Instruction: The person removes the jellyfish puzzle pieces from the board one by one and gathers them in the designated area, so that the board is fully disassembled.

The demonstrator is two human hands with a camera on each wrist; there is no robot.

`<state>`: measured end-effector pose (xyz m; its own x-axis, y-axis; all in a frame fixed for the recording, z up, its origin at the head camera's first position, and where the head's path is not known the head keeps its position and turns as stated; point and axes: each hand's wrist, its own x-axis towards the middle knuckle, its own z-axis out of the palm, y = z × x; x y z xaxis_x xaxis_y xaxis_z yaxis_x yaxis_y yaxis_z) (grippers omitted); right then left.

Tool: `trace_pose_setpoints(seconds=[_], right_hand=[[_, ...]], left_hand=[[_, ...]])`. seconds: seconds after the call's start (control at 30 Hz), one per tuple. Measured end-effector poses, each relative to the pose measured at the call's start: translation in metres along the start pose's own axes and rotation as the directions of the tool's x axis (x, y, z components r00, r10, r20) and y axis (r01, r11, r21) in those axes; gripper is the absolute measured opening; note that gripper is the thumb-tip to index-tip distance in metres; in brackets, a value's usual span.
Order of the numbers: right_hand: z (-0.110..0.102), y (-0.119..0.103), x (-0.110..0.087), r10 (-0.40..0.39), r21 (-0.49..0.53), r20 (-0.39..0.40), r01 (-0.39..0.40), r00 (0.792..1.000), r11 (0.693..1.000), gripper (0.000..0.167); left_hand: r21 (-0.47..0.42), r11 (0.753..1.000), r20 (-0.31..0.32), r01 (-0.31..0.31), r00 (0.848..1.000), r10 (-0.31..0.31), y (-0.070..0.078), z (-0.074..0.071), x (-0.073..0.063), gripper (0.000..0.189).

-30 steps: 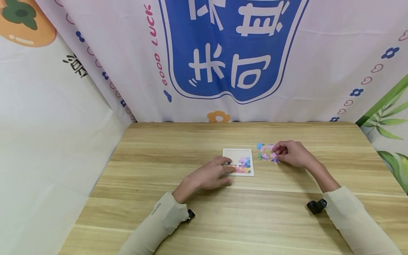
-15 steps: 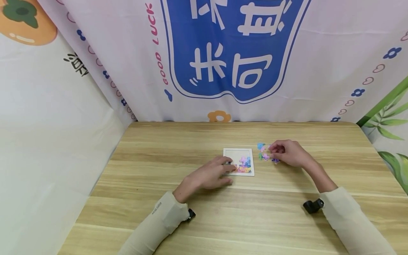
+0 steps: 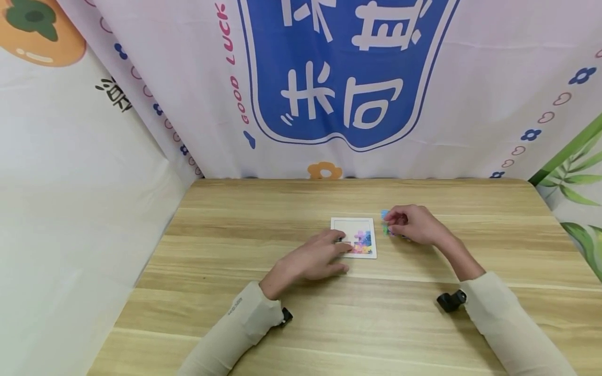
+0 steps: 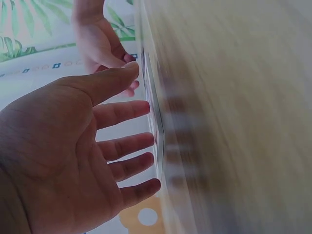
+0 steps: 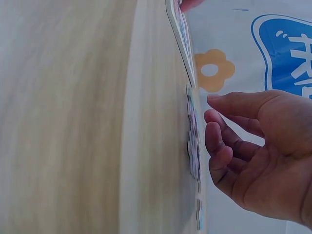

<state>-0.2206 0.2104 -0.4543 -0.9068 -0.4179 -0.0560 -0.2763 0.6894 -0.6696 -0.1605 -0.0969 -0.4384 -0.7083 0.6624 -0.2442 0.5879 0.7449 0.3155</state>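
Note:
A square white-framed jigsaw puzzle board (image 3: 346, 225) lies on the table with colourful pieces (image 3: 364, 243) fitted along its lower and right parts. My left hand (image 3: 312, 257) rests with outstretched, spread fingers at the board's left side, its fingertips over the lower pieces. To the right of the board, my right hand (image 3: 416, 224) hovers over loose jigsaw pieces (image 3: 385, 230), hiding most of them. In the right wrist view, its fingers bend loosely and the thumb stands apart from the index finger, with nothing visible between them. There, the loose jigsaw pieces (image 5: 193, 151) lie flat beside the board.
The wood-grain table (image 3: 301, 324) runs back to a printed cloth (image 3: 447, 130) hanging behind it. A white cloth (image 3: 84, 209) covers the left side. Small black cameras (image 3: 451, 301) sit at both cuffs.
My right hand has moved left across the loose pieces toward the board, covering more of them and uncovering little at the right. My left hand stays on the board.

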Motion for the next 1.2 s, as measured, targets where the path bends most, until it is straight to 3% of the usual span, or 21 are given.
trace_pose_setpoints(seconds=[0.37, 0.63, 1.2], right_hand=[[0.009, -0.014, 0.009, -0.05, -0.007, 0.007, 0.05, 0.999, 0.999, 0.019], [0.018, -0.02, 0.016, -0.048, 0.002, 0.058, 0.048, 0.997, 0.999, 0.019], [0.028, -0.03, 0.023, -0.074, 0.041, 0.146, 0.069, 0.986, 0.997, 0.024]], left_hand=[[0.017, 0.999, 0.001, -0.044, 0.999, 0.044, 0.007, -0.002, 0.012, 0.054], [0.038, 0.996, 0.012, -0.075, 0.997, 0.075, 0.007, -0.001, 0.02, 0.052], [0.045, 0.997, -0.001, -0.058, 0.998, 0.058, 0.005, 0.002, 0.022, 0.051]])
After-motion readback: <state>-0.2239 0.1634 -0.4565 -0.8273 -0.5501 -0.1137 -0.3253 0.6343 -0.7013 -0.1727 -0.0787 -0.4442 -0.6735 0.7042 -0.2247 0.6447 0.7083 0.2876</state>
